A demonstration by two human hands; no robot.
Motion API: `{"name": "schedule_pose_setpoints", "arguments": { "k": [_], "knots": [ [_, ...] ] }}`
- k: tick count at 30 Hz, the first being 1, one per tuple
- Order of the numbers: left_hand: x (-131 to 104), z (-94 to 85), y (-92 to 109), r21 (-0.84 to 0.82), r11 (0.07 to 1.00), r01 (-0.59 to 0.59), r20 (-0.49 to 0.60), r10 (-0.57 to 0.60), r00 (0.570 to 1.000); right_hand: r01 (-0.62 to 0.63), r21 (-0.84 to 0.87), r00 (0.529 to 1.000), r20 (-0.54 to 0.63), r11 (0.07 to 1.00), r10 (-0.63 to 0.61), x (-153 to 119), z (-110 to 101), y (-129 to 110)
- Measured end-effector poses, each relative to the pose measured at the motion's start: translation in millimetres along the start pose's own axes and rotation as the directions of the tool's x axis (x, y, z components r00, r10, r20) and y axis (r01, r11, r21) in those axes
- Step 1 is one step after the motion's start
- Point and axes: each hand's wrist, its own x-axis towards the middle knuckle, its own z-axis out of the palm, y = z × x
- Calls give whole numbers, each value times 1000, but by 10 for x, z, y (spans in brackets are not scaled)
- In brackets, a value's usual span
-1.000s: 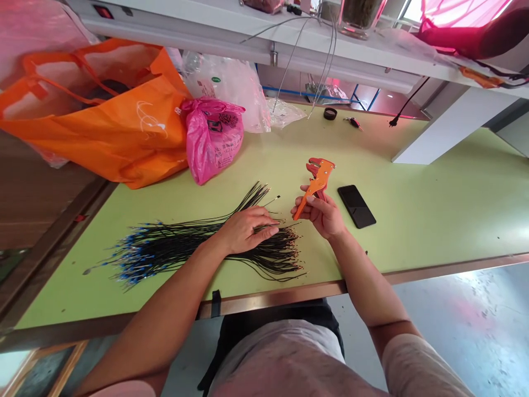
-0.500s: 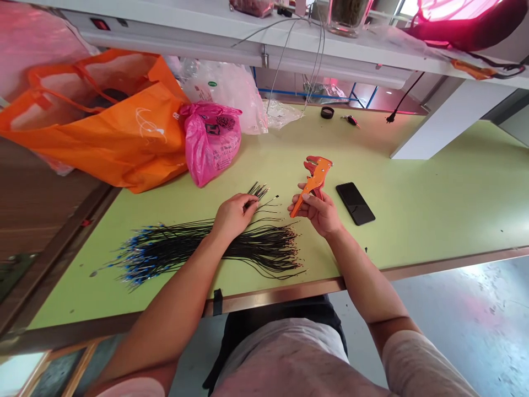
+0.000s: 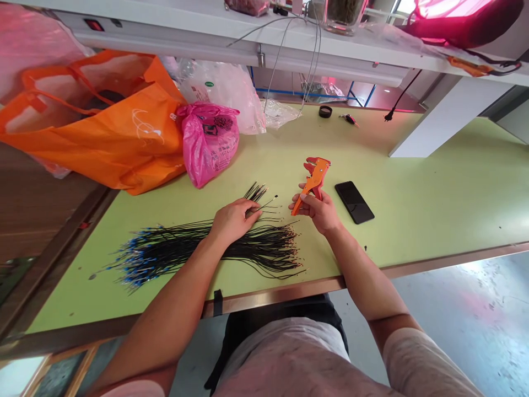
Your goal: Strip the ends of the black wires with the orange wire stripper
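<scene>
Black wires (image 3: 260, 242) lie side by side in a wide bundle on the green tabletop, blue-marked ends to the left and reddish, bare-looking ends to the right. My left hand (image 3: 235, 220) rests over the far side of the bundle, its thumb and fingers pinched on a black wire (image 3: 268, 202) that points up to the right. A smaller bunch of wires (image 3: 256, 192) sticks out just beyond those fingers. To the right, my right hand (image 3: 318, 210) is wrapped around the handles of an orange and red wire stripper (image 3: 314, 175), held above the table with its jaws pointing away from me.
A black phone (image 3: 354, 202) lies right of my right hand. An orange bag (image 3: 124, 138) and a pink plastic bag (image 3: 210, 144) stand at the back left. A black ring (image 3: 325, 112) and a small key-like item (image 3: 350, 119) lie behind, under a white shelf (image 3: 198, 27).
My left thumb and fingers have shifted slightly on the wire. The wire stripper stays in my right hand, almost unmoved, and the view has moved a little.
</scene>
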Motion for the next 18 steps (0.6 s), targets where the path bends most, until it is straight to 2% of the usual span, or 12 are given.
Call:
{"name": "schedule_pose_setpoints", "arguments": {
  "k": [7,12,18],
  "knots": [
    [-14,6,-4,-46,996,-72,13,73,997,-9,-14,1000,2,1000,9,0,-1,24],
    [-1,2,27,-52,998,24,33,-22,999,-3,-26,1000,10,1000,3,8,-5,37],
    [76,53,40,-25,996,87,-3,-87,996,-11,-39,1000,20,999,12,-5,31,72]
  ]
}}
